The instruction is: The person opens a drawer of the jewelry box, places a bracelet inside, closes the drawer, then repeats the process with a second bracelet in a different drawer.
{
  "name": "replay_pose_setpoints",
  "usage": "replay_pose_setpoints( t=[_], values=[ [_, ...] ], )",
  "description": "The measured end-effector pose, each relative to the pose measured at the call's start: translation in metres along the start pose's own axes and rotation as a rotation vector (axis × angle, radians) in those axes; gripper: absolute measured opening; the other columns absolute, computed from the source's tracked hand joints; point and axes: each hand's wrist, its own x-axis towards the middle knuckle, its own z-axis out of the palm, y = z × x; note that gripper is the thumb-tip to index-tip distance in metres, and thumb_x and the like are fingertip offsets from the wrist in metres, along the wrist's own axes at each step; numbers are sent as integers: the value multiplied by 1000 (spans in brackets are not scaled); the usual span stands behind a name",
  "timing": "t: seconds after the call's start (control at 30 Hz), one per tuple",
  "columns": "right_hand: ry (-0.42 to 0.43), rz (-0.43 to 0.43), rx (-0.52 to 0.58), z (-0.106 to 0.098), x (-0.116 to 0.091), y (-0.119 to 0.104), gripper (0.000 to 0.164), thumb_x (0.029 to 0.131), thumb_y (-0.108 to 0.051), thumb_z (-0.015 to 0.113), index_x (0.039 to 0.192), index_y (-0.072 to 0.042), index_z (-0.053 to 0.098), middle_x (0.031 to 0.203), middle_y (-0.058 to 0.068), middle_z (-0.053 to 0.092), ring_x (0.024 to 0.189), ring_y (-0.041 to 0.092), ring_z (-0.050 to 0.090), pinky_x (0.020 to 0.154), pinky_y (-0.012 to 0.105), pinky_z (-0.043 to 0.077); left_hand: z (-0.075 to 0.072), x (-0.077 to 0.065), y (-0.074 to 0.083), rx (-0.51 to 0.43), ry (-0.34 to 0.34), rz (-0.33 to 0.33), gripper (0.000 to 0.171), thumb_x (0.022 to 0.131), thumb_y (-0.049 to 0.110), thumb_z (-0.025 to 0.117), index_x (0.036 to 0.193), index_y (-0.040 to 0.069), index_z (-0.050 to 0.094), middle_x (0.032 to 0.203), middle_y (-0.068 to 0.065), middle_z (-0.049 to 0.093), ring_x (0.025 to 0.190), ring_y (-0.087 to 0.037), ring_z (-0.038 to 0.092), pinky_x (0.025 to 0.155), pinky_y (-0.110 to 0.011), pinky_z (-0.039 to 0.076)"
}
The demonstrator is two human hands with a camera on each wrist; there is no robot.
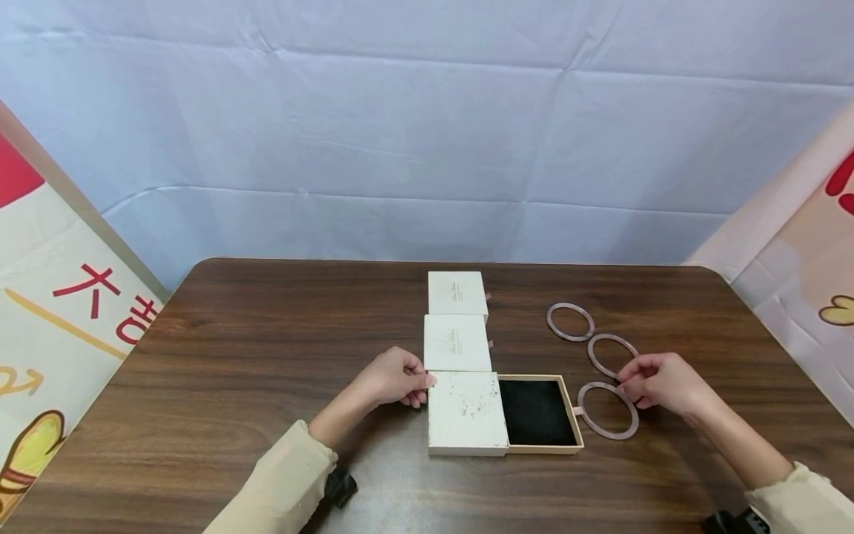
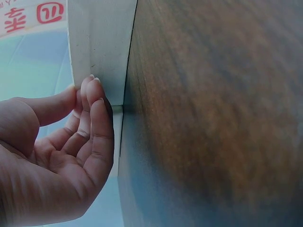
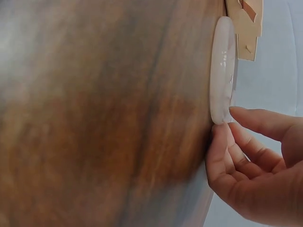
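Observation:
A white flat box point(image 1: 467, 412) stands nearest on the table, its drawer point(image 1: 577, 423) pulled out to the right and lined with a black pad point(image 1: 537, 412). My left hand point(image 1: 399, 378) pinches the box's far left corner, thumb on the top edge and curled fingers against the side point(image 2: 102, 52). At the right, a pale lilac bangle point(image 1: 612, 434) lies in front of the drawer's pull tab. My right hand point(image 1: 657, 386) pinches its far right rim between thumb and fingers; the right wrist view shows the bangle point(image 3: 222, 71) edge-on, low at the tabletop.
Two more white boxes, a middle one point(image 1: 457, 343) and a far one point(image 1: 457, 293), line up behind the near box. A second bangle point(image 1: 591, 354) lies just beyond my right fingers, and a third bangle point(image 1: 571, 305) lies farther back. A pale cloth point(image 1: 427, 133) hangs behind the table.

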Motion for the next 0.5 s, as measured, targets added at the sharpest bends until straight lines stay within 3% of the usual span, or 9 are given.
replay_pose_setpoints(
  t=[0.33,0.5],
  values=[
    [-1,20,-121,2,-2,-2,16,75,0,67,84,10,59,66,4,57,59,14,53,53,31,49,0,0,0,0,-1,0,21,87,7,62,69,-3,59,56,-5,58,50,-11,57,50,-27,50],
    [-34,6,-103,0,-2,0,11,76,1,63,83,9,60,68,6,59,59,14,53,53,30,49,0,0,-1,3,-2,4,21,87,7,62,69,-3,59,56,-6,59,50,-11,57,50,-27,50]
  ],
)
